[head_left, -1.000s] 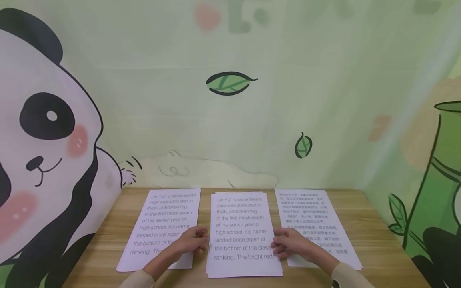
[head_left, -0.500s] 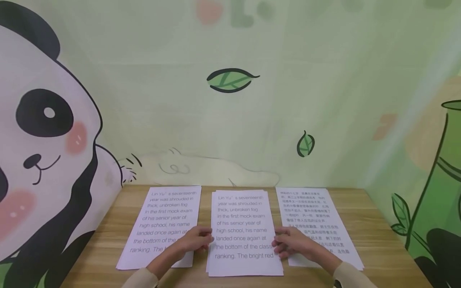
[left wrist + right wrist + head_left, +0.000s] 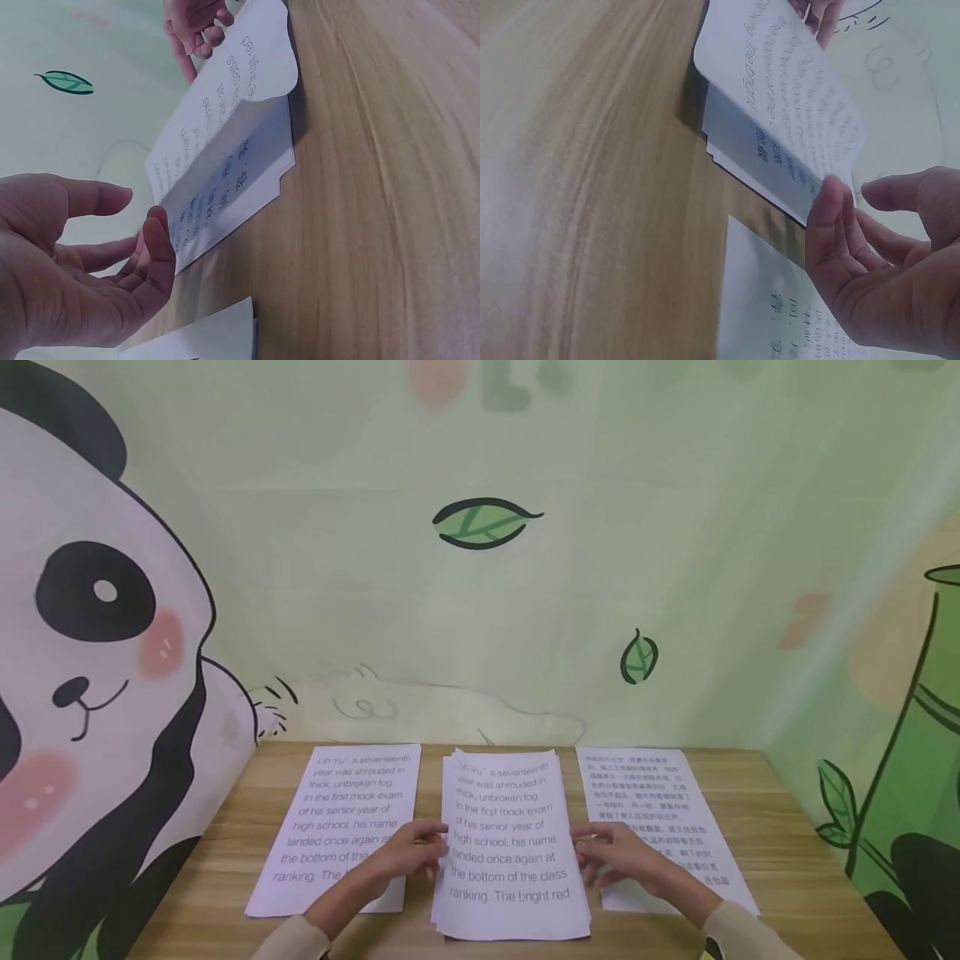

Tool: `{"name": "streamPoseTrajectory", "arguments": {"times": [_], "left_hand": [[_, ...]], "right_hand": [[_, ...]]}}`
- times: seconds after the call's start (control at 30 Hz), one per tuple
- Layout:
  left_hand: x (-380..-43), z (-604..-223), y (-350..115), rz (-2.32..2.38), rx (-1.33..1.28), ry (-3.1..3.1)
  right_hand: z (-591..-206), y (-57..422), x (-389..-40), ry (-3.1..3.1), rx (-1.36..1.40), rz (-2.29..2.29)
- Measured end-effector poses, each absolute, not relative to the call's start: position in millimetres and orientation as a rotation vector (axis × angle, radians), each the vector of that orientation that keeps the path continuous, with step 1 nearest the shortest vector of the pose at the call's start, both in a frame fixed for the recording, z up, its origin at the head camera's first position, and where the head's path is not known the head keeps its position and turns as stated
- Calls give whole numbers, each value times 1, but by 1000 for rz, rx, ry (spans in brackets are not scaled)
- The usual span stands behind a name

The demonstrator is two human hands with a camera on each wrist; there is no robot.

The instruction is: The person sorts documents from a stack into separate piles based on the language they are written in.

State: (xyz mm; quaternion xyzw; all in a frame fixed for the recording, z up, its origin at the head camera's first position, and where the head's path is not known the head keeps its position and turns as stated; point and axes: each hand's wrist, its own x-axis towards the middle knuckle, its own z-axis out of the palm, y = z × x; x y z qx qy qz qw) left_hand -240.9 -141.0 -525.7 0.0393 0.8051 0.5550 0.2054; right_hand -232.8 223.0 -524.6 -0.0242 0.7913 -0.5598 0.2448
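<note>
The top paper sheet [image 3: 506, 860] of the middle stack bows upward, its side edges raised off the pages below. My left hand [image 3: 416, 847] holds its left edge with curled fingers. On the opposite side my right hand [image 3: 611, 852] holds the right edge, fingers curled likewise. In the left wrist view the left thumb [image 3: 105, 199] stands apart from the fingertips. The right thumb [image 3: 892, 192] also stays apart in the right wrist view. Beneath the raised sheet, a lower page [image 3: 244, 184] with different printed characters shows. The exact finger contact is partly hidden.
A second stack of English-text pages [image 3: 341, 793] lies on the left, partly under the left forearm. Pages with Chinese characters [image 3: 637, 785] lie on the right. All rest on a wooden table [image 3: 772, 827], before a panda-printed backdrop [image 3: 360, 593].
The middle stack's top sheet has risen at its sides and now bows, where it lay flat before. Both hands have shifted slightly upward in the view, and the left has moved in against the sheet.
</note>
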Motion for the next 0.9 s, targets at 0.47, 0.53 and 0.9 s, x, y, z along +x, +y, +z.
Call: {"name": "streamPoseTrajectory", "arguments": {"times": [0.47,0.53,0.9], "left_hand": [[-236,-534,-147,1575,92,2111],[-235,-534,-148,1595,95,2090],[-236,-534,-155,1675,116,2028]], "right_hand": [[-533,211,-228,1940,-83,-1673],[-534,210,-228,1939,-82,-1669],[-527,205,-227,1943,-94,-1713]]}}
